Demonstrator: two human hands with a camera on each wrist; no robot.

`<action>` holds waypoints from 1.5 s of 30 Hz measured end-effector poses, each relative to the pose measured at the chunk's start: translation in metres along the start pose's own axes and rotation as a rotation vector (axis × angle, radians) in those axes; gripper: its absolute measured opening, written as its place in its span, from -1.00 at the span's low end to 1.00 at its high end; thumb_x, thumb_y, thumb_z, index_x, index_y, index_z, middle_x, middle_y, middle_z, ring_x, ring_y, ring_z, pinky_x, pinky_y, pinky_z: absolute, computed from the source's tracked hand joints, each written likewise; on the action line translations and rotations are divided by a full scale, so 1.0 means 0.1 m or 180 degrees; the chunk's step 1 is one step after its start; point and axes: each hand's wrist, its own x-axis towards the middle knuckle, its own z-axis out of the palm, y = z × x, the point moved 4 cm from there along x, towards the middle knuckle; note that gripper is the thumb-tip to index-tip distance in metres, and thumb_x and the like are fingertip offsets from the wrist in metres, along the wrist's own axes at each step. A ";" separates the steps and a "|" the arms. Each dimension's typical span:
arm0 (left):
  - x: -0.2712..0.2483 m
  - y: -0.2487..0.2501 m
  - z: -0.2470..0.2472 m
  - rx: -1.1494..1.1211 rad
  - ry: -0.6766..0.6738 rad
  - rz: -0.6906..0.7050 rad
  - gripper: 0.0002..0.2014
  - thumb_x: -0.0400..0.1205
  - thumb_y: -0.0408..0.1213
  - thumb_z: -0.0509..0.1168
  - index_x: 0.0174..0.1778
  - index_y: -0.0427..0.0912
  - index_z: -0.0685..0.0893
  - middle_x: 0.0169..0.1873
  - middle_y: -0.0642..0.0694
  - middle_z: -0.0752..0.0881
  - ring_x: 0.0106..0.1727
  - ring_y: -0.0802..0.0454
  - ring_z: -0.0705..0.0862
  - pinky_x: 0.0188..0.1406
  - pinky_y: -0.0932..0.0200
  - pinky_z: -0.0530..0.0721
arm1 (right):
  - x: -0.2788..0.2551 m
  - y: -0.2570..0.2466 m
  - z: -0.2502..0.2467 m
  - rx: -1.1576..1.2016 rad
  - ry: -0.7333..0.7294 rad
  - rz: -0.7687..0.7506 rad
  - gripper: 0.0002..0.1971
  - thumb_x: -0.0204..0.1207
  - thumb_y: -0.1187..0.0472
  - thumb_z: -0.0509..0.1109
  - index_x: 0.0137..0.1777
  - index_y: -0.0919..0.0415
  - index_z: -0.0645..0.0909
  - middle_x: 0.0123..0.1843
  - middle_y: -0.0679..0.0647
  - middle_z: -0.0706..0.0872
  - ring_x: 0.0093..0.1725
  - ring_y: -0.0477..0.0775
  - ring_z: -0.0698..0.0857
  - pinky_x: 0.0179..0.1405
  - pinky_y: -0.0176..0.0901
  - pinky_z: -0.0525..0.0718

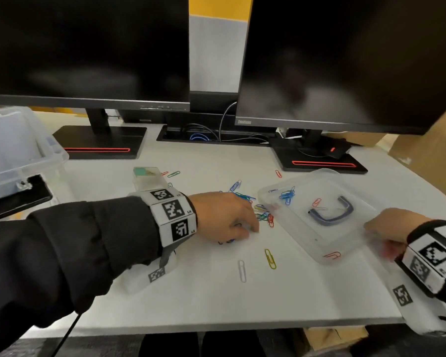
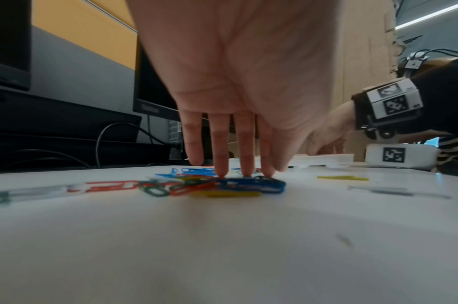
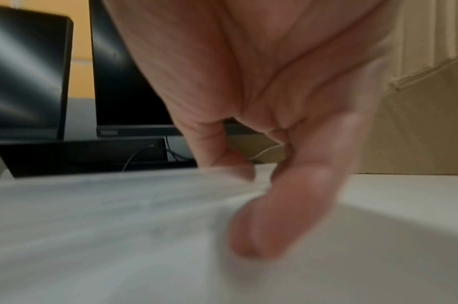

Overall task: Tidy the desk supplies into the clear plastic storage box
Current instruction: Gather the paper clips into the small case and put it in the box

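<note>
Paperclips, small bent-wire ones coated in blue, red, green, yellow and white plastic (image 1: pixel 262 212), lie scattered just left of the clear plastic lid with the blue handle (image 1: pixel 317 215); a few rest on the lid itself. They look light, thin and slippery on the smooth white desk (image 1: pixel 216 292), so raking them into a heap and pinching the heap should work better than lifting singles. The left hand (image 1: pixel 224 217) presses straight fingertips (image 2: pixel 220 170) onto the blue clips, gripping nothing. The right hand (image 1: pixel 392 228) pinches the lid's near edge, thumb (image 3: pixel 274 216) underneath. Far left of the lid stands the clear plastic storage box (image 1: pixel 18 150).
</note>
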 end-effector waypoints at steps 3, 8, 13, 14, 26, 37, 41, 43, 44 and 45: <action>-0.05 -0.05 0.01 0.0038 0.0031 -0.0182 -0.69 0.67 -0.09 0.18 0.31 -0.01 0.61 0.22 -0.01 0.64 0.28 0.03 0.56 0.31 0.02 0.52 | -0.08 0.06 -0.05 0.0977 0.0210 -0.0020 -0.68 0.62 0.20 0.23 0.16 0.51 0.49 -0.24 0.32 0.68 -0.34 0.22 0.74 -0.14 -0.01 0.78; -0.06 -0.05 0.00 -0.0009 0.0137 -0.0270 -0.68 0.67 -0.07 0.16 0.31 -0.02 0.59 0.20 -0.02 0.62 0.25 0.01 0.57 0.29 0.00 0.54 | -0.16 0.11 -0.19 0.2911 0.0458 -0.0102 -0.89 0.58 0.38 0.24 0.03 0.44 0.42 -0.39 0.27 0.69 -0.60 0.08 0.70 -0.74 -0.18 0.65; -0.08 -0.05 -0.03 -0.0048 0.0208 -0.0337 -0.69 0.67 -0.06 0.17 0.29 -0.02 0.59 0.21 0.02 0.61 0.24 0.04 0.57 0.31 0.03 0.53 | -0.31 -0.20 -0.29 0.3388 0.0753 -0.0550 -0.70 0.56 0.44 0.17 0.28 0.50 0.43 -0.20 0.24 0.56 -0.15 0.20 0.67 0.06 0.18 0.72; -0.08 -0.04 -0.03 -0.0040 0.0238 -0.0346 -0.70 0.67 -0.06 0.17 0.28 -0.02 0.59 0.21 0.02 0.61 0.24 0.04 0.57 0.30 0.04 0.54 | -0.34 -0.26 -0.31 0.3391 0.0830 -0.0634 -0.65 0.56 0.43 0.16 0.34 0.52 0.40 -0.13 0.29 0.61 -0.07 0.24 0.68 0.09 0.18 0.72; -0.12 -0.02 -0.15 0.0161 0.0839 -0.0416 -0.73 0.68 -0.15 0.14 0.23 -0.07 0.61 0.15 -0.02 0.64 0.19 0.03 0.58 0.16 0.09 0.57 | -0.87 -0.81 -0.52 0.3471 0.2304 -0.1909 -0.88 0.48 0.18 0.16 0.00 0.12 0.39 -0.08 -0.08 0.49 -0.12 -0.15 0.59 -0.03 0.04 0.70; -0.13 0.02 -0.16 0.0062 0.0824 -0.0312 -0.74 0.68 -0.19 0.14 0.24 -0.08 0.60 0.18 -0.04 0.63 0.21 0.02 0.56 0.20 0.05 0.56 | -1.03 -1.00 -0.41 0.2558 0.3017 -0.3534 -0.80 0.61 0.22 0.13 -0.07 -0.11 0.20 -0.22 -0.24 0.36 -0.28 -0.39 0.50 -0.23 -0.49 0.54; -0.12 0.02 -0.15 0.0069 0.0815 -0.0268 -0.74 0.68 -0.20 0.14 0.23 -0.09 0.61 0.17 -0.04 0.63 0.21 0.03 0.55 0.20 0.08 0.55 | -1.00 -0.98 -0.38 0.2432 0.2927 -0.3840 -0.78 0.62 0.29 0.13 -0.01 -0.08 0.21 -0.19 -0.25 0.35 -0.25 -0.40 0.49 -0.21 -0.50 0.54; -0.12 0.02 -0.14 0.0069 0.0802 -0.0249 -0.75 0.68 -0.20 0.14 0.22 -0.09 0.61 0.16 -0.04 0.64 0.20 0.03 0.55 0.20 0.07 0.55 | -0.95 -0.96 -0.37 0.2505 0.2834 -0.3852 -0.76 0.62 0.33 0.11 -0.01 -0.07 0.23 -0.18 -0.23 0.36 -0.22 -0.35 0.49 -0.17 -0.39 0.65; -0.12 0.01 -0.14 0.0065 0.0804 -0.0244 -0.75 0.68 -0.20 0.14 0.22 -0.09 0.61 0.16 -0.03 0.64 0.20 0.03 0.56 0.20 0.06 0.55 | -0.94 -0.95 -0.37 0.2601 0.2721 -0.3833 -0.75 0.62 0.35 0.11 -0.02 -0.08 0.23 -0.17 -0.21 0.36 -0.21 -0.29 0.49 -0.13 -0.28 0.72; -0.12 0.01 -0.13 0.0060 0.0812 -0.0241 -0.75 0.68 -0.19 0.14 0.22 -0.09 0.61 0.16 -0.03 0.64 0.20 0.03 0.56 0.20 0.06 0.56 | -0.92 -0.94 -0.37 0.2653 0.2673 -0.3822 -0.74 0.62 0.37 0.10 -0.03 -0.08 0.24 -0.16 -0.19 0.35 -0.20 -0.24 0.47 -0.10 -0.18 0.75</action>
